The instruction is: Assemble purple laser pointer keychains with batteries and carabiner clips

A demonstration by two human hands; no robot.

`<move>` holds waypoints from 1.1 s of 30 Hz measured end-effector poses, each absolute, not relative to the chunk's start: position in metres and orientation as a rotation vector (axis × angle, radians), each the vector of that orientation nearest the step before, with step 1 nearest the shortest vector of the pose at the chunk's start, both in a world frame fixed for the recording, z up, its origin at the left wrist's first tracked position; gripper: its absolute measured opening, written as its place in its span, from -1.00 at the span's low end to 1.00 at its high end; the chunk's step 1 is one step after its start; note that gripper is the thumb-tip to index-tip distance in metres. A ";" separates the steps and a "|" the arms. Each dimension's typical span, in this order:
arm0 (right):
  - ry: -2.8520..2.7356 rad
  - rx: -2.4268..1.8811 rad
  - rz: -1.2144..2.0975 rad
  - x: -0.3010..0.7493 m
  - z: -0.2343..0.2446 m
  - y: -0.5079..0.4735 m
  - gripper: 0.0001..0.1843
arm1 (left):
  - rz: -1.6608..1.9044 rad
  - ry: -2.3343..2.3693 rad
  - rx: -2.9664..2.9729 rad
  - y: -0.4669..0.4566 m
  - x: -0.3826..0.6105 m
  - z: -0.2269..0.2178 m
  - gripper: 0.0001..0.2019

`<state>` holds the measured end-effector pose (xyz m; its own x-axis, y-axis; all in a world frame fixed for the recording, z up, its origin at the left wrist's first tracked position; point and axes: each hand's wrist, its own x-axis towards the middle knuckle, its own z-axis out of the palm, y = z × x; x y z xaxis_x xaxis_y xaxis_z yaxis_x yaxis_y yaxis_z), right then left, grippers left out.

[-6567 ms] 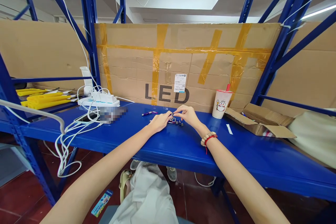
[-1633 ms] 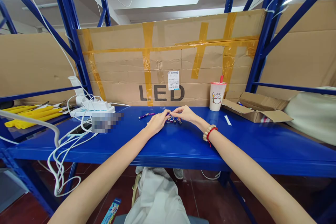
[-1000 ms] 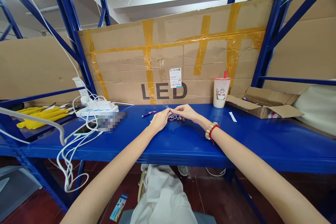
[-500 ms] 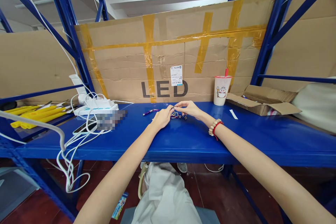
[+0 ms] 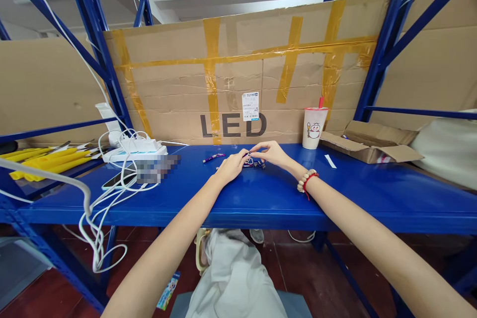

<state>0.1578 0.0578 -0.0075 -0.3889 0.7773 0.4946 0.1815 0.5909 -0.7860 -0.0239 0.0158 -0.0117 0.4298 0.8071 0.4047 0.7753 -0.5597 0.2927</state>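
My left hand rests near the middle of the blue shelf top, its fingers closed at a small dark piece by the fingertips. From the right, my right hand meets it, thumb and fingers pinched at the same spot; what they grip is too small to name. Just under and beside the fingers lies a small cluster of shiny purple and silver metal pieces, partly hidden by my hands. A slim purple piece lies apart, left of my left hand. A bead bracelet and red cord circle my right wrist.
A lidded paper cup with a red straw stands back right, beside an open cardboard box and a white paper strip. White cables, a power strip and yellow-handled tools occupy the left. Taped cardboard walls the back.
Both hands stay together at the same place, with small shifts of the fingers. More of a purple and silver piece shows between the fingertips. The camera view has shifted slightly.
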 end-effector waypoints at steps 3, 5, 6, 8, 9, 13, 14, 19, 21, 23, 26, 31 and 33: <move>-1.911 -0.771 0.781 0.159 -0.006 0.058 -0.48 | 0.808 1.424 2.598 0.017 -0.024 -0.014 -0.74; -1.931 -0.774 0.761 0.161 -0.006 0.058 -0.50 | 0.810 1.405 2.604 0.018 -0.024 -0.015 -0.74; -1.942 -0.775 0.752 0.162 -0.006 0.059 -0.51 | 0.809 1.391 2.612 0.018 -0.024 -0.015 -0.75; -1.959 -0.774 0.736 0.163 -0.006 0.059 -0.53 | 0.811 1.361 2.630 0.019 -0.024 -0.016 -0.77; -1.966 -0.771 0.731 0.164 -0.006 0.060 -0.53 | 0.814 1.349 2.639 0.019 -0.024 -0.017 -0.78; -1.977 -0.762 0.726 0.164 -0.008 0.061 -0.51 | 0.816 1.326 2.661 0.020 -0.025 -0.019 -0.80; -1.977 -0.762 0.728 0.164 -0.009 0.062 -0.51 | 0.818 1.328 2.666 0.020 -0.025 -0.018 -0.81; -1.959 -0.754 0.733 0.163 -0.011 0.064 -0.48 | 0.844 1.380 2.680 0.017 -0.022 -0.016 -0.85; -1.953 -0.743 0.726 0.164 -0.012 0.065 -0.47 | 0.857 1.398 2.688 0.015 -0.022 -0.015 -0.86; -1.959 -0.733 0.718 0.164 -0.014 0.066 -0.47 | 0.859 1.404 2.709 0.015 -0.022 -0.015 -0.87; -1.982 -0.725 0.705 0.164 -0.016 0.068 -0.48 | 0.849 1.390 2.754 0.015 -0.023 -0.016 -0.89; -1.999 -0.734 0.680 0.164 -0.019 0.069 -0.49 | 0.866 1.375 2.801 0.017 -0.025 -0.016 -0.89; -2.004 -0.740 0.673 0.163 -0.019 0.069 -0.48 | 0.873 1.377 2.812 0.017 -0.025 -0.016 -0.89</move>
